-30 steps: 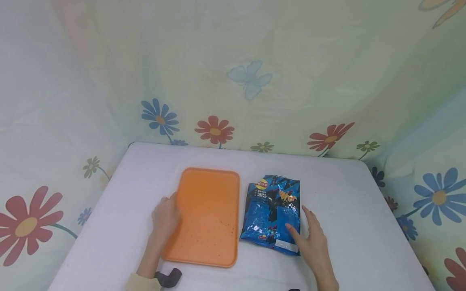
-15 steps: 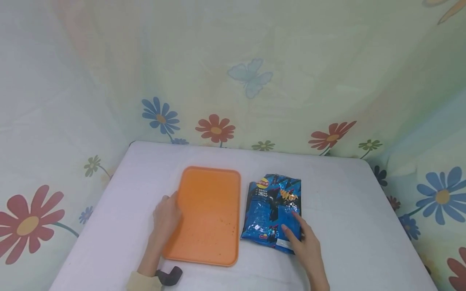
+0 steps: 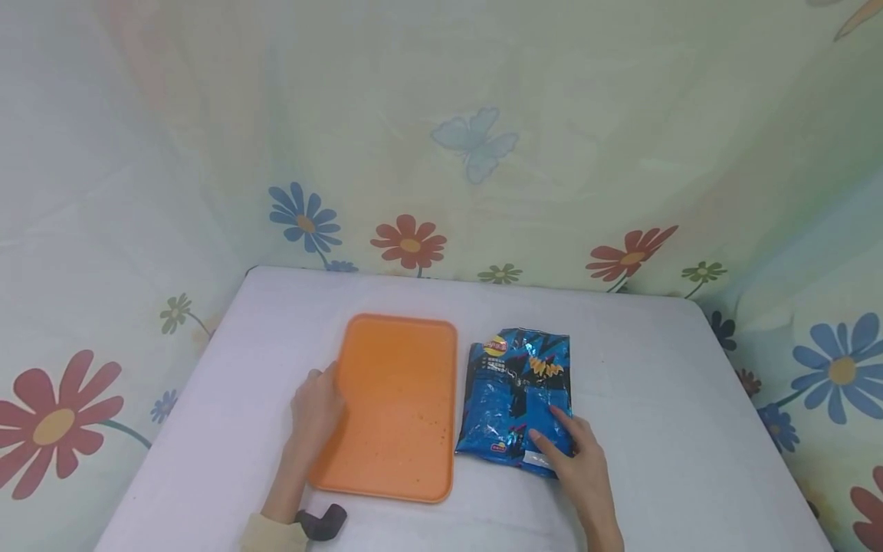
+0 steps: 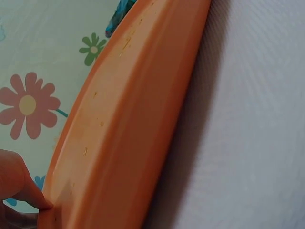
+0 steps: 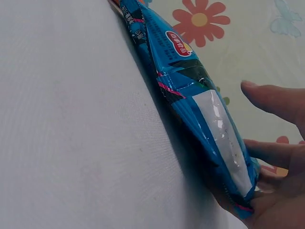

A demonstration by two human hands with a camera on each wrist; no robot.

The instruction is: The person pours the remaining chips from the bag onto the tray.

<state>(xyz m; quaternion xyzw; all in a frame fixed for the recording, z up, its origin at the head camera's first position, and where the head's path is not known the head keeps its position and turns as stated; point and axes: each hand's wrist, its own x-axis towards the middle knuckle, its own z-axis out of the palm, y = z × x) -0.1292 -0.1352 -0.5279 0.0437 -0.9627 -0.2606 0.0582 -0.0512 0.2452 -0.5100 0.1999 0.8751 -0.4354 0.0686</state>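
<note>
An orange tray point(image 3: 393, 406) lies flat on the white table, dotted with small crumbs. My left hand point(image 3: 316, 410) grips its left rim; in the left wrist view, thumb and finger pinch the tray's edge point(image 4: 128, 129). To the right of the tray lies a blue, shiny chip bag point(image 3: 513, 402). Over the bag's lower right corner is my right hand point(image 3: 579, 460), its thumb and index finger spread. From the right wrist view, the thumb is raised off the bag point(image 5: 209, 114) while the other fingers of the hand point(image 5: 276, 157) meet its side edge.
A white cloth covers the table point(image 3: 662, 414). Behind and at both sides hangs a curtain point(image 3: 345, 115) printed with flowers and a butterfly. A black curved piece point(image 3: 324, 524) sits at my left wrist, beside a beige sleeve point(image 3: 272, 534).
My right hand has moved left, from beside the bag's right edge onto its lower right corner. The left hand and the tray have stayed in place.
</note>
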